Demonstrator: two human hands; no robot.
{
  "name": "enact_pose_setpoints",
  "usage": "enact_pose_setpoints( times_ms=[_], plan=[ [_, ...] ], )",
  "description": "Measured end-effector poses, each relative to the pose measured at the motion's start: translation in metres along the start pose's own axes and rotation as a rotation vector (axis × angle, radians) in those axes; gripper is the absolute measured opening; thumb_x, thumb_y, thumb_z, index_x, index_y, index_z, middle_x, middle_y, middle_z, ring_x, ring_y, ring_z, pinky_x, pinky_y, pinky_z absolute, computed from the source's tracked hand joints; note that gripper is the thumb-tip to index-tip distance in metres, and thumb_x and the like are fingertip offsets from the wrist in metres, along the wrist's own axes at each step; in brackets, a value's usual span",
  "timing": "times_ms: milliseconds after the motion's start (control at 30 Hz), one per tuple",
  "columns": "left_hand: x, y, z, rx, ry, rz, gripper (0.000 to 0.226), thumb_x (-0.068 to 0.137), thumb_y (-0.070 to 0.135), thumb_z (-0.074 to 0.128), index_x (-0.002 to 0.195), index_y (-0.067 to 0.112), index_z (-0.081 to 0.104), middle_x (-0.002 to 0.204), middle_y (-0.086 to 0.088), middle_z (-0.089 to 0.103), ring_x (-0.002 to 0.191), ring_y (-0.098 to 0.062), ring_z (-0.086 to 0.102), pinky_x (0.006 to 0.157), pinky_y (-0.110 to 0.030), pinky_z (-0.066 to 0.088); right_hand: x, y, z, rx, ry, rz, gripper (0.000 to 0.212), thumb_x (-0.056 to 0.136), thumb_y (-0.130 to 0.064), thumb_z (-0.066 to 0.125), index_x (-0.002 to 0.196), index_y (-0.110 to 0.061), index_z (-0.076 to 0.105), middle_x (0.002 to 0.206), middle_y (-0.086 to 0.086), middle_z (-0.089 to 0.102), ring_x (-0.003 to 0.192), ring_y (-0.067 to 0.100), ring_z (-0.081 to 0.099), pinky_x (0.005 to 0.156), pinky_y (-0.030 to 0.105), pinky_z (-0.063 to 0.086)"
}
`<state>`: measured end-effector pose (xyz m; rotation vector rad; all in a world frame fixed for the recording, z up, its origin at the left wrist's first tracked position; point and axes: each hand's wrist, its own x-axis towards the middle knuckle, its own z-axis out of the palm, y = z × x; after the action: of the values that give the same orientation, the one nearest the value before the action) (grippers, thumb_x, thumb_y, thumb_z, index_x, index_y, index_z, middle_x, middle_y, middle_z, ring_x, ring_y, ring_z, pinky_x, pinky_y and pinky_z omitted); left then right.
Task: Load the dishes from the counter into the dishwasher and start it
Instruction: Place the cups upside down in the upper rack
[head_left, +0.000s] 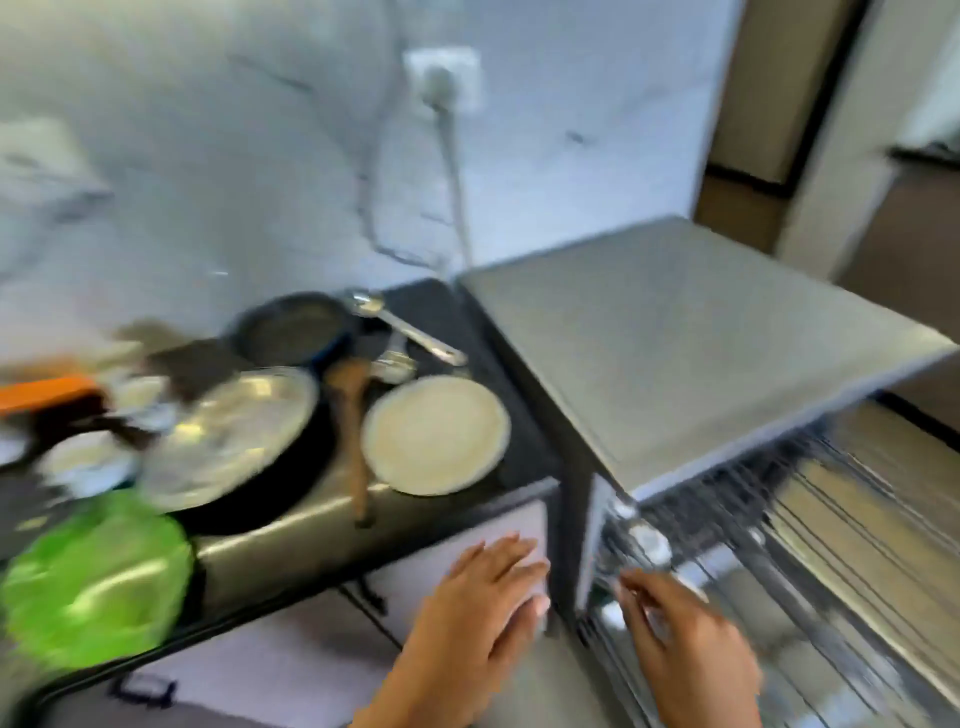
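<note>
A: What does the head view show?

B: A blurred frame. At centre right stands a grey box-shaped metal dishwasher (675, 353) with its front open; wire racks (810, 551) fill the lower right of the frame.

A: And the dishes?

B: On the dark desk (447, 306) left of it. A round cream plate (435, 435) lies at centre, just beside the dishwasher's side. A wooden spoon (353, 415) lies left of the plate, its handle running toward the desk's front edge. Left of that a shiny steel plate (228, 431) rests on a large black pan (291, 483). Behind these sit a small black frying pan (293, 330) and a long steel spoon (410, 332). A bright green round plate (93, 582) fills the lower left corner.

A: The hands?

B: Both at the bottom centre. The left hand (483, 603) is flat, fingers straight, holding nothing, in front of the pale cabinet below the desk. The right hand (685, 639) reaches at the rack's front corner with loosely curled fingers; whether it grips the wire I cannot tell.
</note>
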<state>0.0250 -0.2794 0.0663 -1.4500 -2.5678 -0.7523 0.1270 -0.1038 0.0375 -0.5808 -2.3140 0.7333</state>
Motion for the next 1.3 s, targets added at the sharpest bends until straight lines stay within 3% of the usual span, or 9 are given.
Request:
enact_pose_setpoints(
  times_ms=[67, 133, 233, 433, 533, 700, 800, 933, 1300],
  plan=[
    [-0.028, -0.03, -0.048, 0.067, 0.111, -0.106, 0.027, 0.086, 0.036, 0.045, 0.112, 0.033, 0.053, 0.118, 0.009, 0.064, 0.113, -0.005, 0.055, 0.095, -0.022, 0.038, 0.018, -0.049, 0.018, 0.064, -0.022, -0.073, 0.013, 0.08, -0.045, 0.05, 0.083, -0.032, 0.053, 0.057, -0.014, 0.063, 0.064, 0.005, 0.058, 0.066, 0.006, 0.037],
    [-0.052, -0.058, -0.085, 0.136, 0.22, -0.224, 0.022, 0.091, 0.042, 0.04, 0.11, 0.037, 0.05, 0.113, 0.013, 0.066, 0.109, -0.002, 0.057, 0.089, -0.022, 0.043, 0.034, -0.087, 0.035, 0.132, -0.158, -0.113, 0.018, 0.07, -0.024, 0.062, 0.075, -0.033, 0.048, 0.078, -0.03, 0.061, 0.053, 0.004, 0.057, 0.072, -0.01, 0.025],
    [-0.094, -0.102, -0.131, 0.19, 0.362, -0.405, 0.032, 0.097, 0.053, 0.026, 0.107, 0.037, 0.051, 0.109, 0.011, 0.068, 0.104, -0.004, 0.059, 0.088, -0.02, 0.041, 0.065, -0.146, 0.069, 0.195, -0.431, -0.135, 0.063, 0.069, 0.003, 0.077, 0.063, -0.051, 0.045, 0.061, -0.032, 0.057, 0.059, -0.002, 0.058, 0.075, 0.0, 0.038],
    [-0.137, -0.197, -0.189, 0.303, 0.533, -0.674, 0.054, 0.096, 0.053, 0.03, 0.091, 0.022, 0.073, 0.103, 0.001, 0.07, 0.097, -0.011, 0.061, 0.081, -0.025, 0.05, 0.094, -0.264, 0.173, 0.217, -0.425, -0.375, 0.023, 0.061, -0.014, 0.082, 0.066, -0.032, 0.068, 0.058, -0.016, 0.065, 0.064, -0.001, 0.058, 0.059, 0.011, 0.042],
    [-0.142, -0.257, -0.216, 0.332, 0.478, -0.849, 0.041, 0.086, 0.044, 0.043, 0.093, 0.018, 0.073, 0.103, -0.004, 0.07, 0.091, -0.021, 0.068, 0.074, -0.033, 0.054, 0.101, -0.318, 0.23, 0.229, -0.552, -0.445, 0.023, 0.062, -0.018, 0.084, 0.071, -0.032, 0.069, 0.065, -0.02, 0.066, 0.061, -0.002, 0.059, 0.05, 0.013, 0.045],
    [-0.14, -0.352, -0.239, 0.284, 0.315, -1.067, 0.056, 0.094, 0.038, 0.046, 0.145, 0.018, 0.031, 0.152, -0.005, 0.028, 0.136, -0.02, 0.03, 0.109, -0.027, 0.022, 0.098, -0.383, 0.298, 0.257, -0.617, -0.553, 0.007, 0.073, -0.028, 0.068, 0.075, -0.034, 0.066, 0.067, -0.024, 0.064, 0.058, -0.007, 0.058, 0.051, 0.014, 0.047],
    [-0.133, -0.39, -0.24, 0.276, 0.198, -1.078, 0.074, 0.092, 0.045, 0.05, 0.15, 0.021, 0.01, 0.156, -0.006, 0.012, 0.141, -0.021, 0.017, 0.112, -0.028, 0.015, 0.096, -0.396, 0.319, 0.231, -0.698, -0.543, 0.008, 0.079, -0.025, 0.069, 0.08, -0.032, 0.067, 0.072, -0.023, 0.065, 0.064, -0.005, 0.06, 0.057, 0.017, 0.05],
    [-0.127, -0.42, -0.23, 0.228, 0.119, -1.049, 0.082, 0.084, 0.048, 0.06, 0.149, 0.02, 0.019, 0.153, -0.003, 0.021, 0.138, -0.019, 0.019, 0.111, -0.028, 0.019, 0.096, -0.394, 0.333, 0.166, -0.738, -0.525, 0.008, 0.079, -0.026, 0.069, 0.082, -0.033, 0.067, 0.074, -0.022, 0.066, 0.064, -0.005, 0.058, 0.057, 0.008, 0.039],
    [-0.113, -0.379, -0.247, 0.169, 0.553, -0.865, 0.068, 0.072, 0.029, 0.079, 0.13, 0.007, 0.052, 0.122, -0.014, 0.052, 0.112, -0.03, 0.045, 0.087, -0.035, 0.042, 0.11, -0.353, 0.304, 0.197, -0.76, -0.429, 0.009, 0.082, -0.026, 0.068, 0.089, -0.031, 0.068, 0.083, -0.024, 0.067, 0.075, -0.006, 0.061, 0.066, 0.019, 0.052]
  ],
)
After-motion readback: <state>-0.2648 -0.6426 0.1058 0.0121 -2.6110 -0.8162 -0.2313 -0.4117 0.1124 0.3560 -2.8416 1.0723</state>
